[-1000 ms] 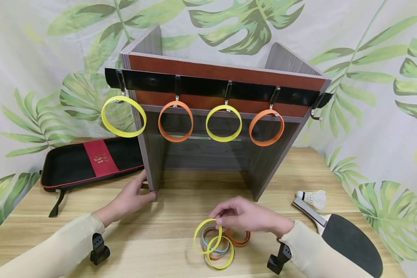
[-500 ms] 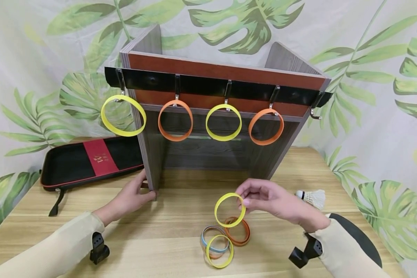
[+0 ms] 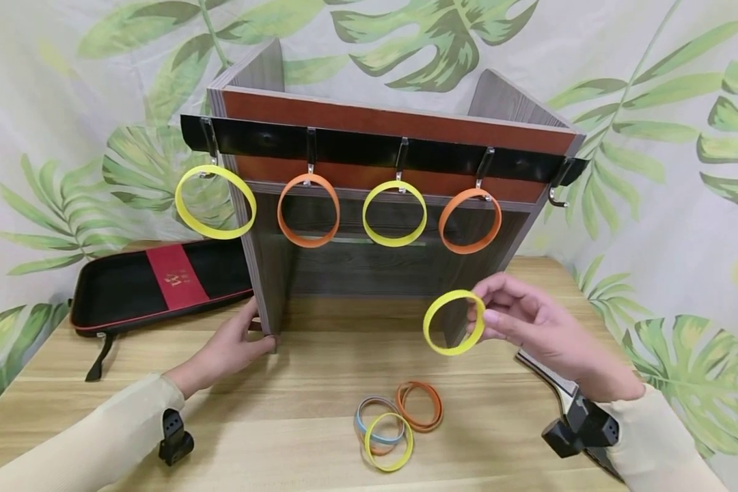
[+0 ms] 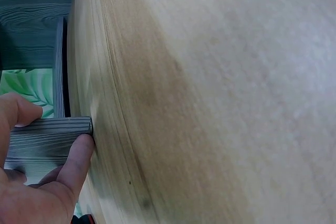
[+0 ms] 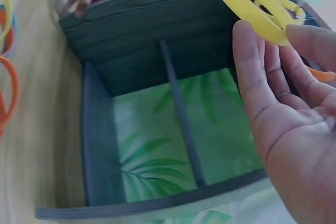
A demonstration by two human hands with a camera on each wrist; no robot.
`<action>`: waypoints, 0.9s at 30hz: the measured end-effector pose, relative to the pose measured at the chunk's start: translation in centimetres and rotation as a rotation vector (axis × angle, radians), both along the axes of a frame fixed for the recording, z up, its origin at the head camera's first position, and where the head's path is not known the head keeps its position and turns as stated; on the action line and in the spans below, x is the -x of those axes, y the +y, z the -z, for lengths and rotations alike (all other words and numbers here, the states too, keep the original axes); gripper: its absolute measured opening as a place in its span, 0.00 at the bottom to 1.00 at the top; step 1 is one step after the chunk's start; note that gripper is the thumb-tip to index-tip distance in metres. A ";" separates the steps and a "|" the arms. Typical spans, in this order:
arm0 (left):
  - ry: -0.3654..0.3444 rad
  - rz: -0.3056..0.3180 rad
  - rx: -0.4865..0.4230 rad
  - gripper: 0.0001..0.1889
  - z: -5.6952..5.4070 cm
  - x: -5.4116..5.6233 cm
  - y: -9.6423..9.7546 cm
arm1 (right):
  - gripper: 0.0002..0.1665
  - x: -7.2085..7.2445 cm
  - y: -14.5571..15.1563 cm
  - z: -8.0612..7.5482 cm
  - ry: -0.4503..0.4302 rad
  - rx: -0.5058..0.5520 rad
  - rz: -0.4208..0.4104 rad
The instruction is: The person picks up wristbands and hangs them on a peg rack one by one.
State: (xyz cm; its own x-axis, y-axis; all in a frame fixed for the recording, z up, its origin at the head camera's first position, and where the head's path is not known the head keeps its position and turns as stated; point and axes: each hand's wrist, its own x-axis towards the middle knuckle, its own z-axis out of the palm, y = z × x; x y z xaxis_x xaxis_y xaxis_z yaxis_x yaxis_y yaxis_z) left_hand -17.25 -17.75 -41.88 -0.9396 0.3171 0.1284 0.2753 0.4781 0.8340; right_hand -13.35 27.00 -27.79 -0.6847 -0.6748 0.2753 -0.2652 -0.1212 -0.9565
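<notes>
My right hand [image 3: 544, 338] pinches a yellow ring-shaped wristband [image 3: 449, 352] between thumb and fingertips, in front of the grey wooden shelf's right side panel. My left hand [image 3: 229, 352] grips the lower front edge of the shelf's left side panel [image 3: 266, 294]; the left wrist view shows its thumb [image 4: 77, 161] against the board's end. Across the shelf's front runs a black hook rack [image 3: 357, 147]. From it hang a yellow band [image 3: 216, 236], an orange band [image 3: 308, 243], another yellow band [image 3: 394, 242] and another orange band [image 3: 470, 249]. The far-right hook [image 3: 557, 201] bears no band.
Loose bands lie on the table front: a yellow one [image 3: 389, 469] overlapping a blue one [image 3: 384, 441], and orange ones [image 3: 428, 428] beside them. A black case [image 3: 117, 287] lies left of the shelf. A paddle [image 3: 550, 377] is partly hidden under my right arm.
My right hand has lifted the yellow wristband from the pile and carried it up and to the right, towards the shelf's right side. The left hand keeps its place on the panel.
</notes>
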 end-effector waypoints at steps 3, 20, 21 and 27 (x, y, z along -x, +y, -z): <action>-0.002 -0.001 0.005 0.45 0.0 0.0 0.0 | 0.22 0.0 0.7 -0.7 0.015 0.064 0.019; 0.003 0.002 0.020 0.46 0.0 0.1 0.0 | 0.22 0.9 2.8 -4.1 0.044 0.566 0.069; 0.000 0.003 0.017 0.46 0.0 0.1 0.0 | 0.21 0.9 2.8 -4.3 0.037 0.591 0.081; -0.010 0.000 0.009 0.46 0.0 0.1 -0.1 | 0.17 1.1 2.6 -4.8 0.028 0.657 0.213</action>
State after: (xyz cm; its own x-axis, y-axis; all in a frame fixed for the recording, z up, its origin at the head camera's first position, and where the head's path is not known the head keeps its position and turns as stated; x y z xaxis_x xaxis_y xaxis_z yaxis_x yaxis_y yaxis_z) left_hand -17.31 -17.84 -41.90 -0.9407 0.3186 0.1165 0.2676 0.4858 0.8321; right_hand -14.48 29.62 -22.95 -0.7704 -0.2135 0.6007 -0.3711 -0.6160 -0.6949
